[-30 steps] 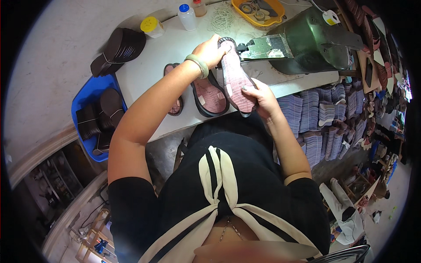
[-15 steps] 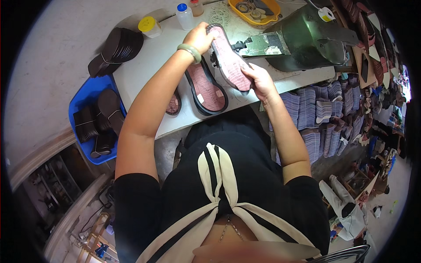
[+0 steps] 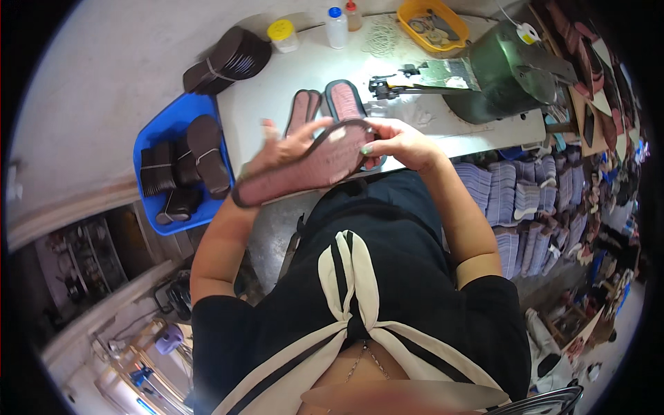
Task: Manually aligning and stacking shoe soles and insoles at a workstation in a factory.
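My right hand (image 3: 404, 144) grips the broad end of a pink shoe sole (image 3: 304, 166) with a dark raised rim, thumb on its face. The sole lies slantwise over the table's front edge, its narrow end toward the lower left. Behind it, my left hand (image 3: 282, 149) has its fingers spread, somewhat smeared by motion; the sole hides that wrist. Just beyond the hands, another pink sole with a thick dark rim (image 3: 344, 100) rests on the table, partly covered by the held one. Left of it lie narrower pink soles (image 3: 300, 112), side by side.
A green machine (image 3: 501, 72) with a flat arm stands on the white table (image 3: 263, 104). A yellow basket (image 3: 453, 47), bottles (image 3: 337, 31) and a yellow-lidded jar (image 3: 283, 40) line the back. Dark soles fill a blue bin (image 3: 145, 197) at left; striped sole stacks (image 3: 501, 190) stand at right.
The sole in hand has come down toward me and turned from upright to slantwise. My left hand has left its far end and opened. The whole view has shifted.
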The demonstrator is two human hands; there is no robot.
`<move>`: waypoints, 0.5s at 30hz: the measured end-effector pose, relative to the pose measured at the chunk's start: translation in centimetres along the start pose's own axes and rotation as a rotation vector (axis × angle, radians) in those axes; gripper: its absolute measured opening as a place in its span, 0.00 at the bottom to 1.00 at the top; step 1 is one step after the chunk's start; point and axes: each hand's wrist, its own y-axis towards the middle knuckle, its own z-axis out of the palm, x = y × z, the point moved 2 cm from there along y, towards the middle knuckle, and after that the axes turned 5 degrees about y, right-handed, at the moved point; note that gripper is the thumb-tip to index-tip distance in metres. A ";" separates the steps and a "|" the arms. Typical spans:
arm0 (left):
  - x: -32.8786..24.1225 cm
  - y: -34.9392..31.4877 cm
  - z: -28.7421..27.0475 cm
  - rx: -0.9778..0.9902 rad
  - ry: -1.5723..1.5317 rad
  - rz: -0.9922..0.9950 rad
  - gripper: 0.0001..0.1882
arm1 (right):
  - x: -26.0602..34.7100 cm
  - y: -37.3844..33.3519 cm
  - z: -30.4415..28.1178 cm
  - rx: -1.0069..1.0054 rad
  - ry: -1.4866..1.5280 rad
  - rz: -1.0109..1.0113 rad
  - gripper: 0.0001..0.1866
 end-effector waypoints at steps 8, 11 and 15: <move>2.9 -1.5 3.5 -0.138 -0.023 -0.087 0.30 | -2.0 1.9 3.3 -0.242 -0.596 -0.346 0.13; 3.4 -2.1 3.1 -0.180 -0.005 -0.178 0.31 | -1.7 2.2 3.8 -0.283 -1.007 -0.723 0.06; 4.0 -2.1 3.1 -0.329 0.060 -0.156 0.29 | -3.7 3.3 2.4 -0.405 -0.932 -0.501 0.09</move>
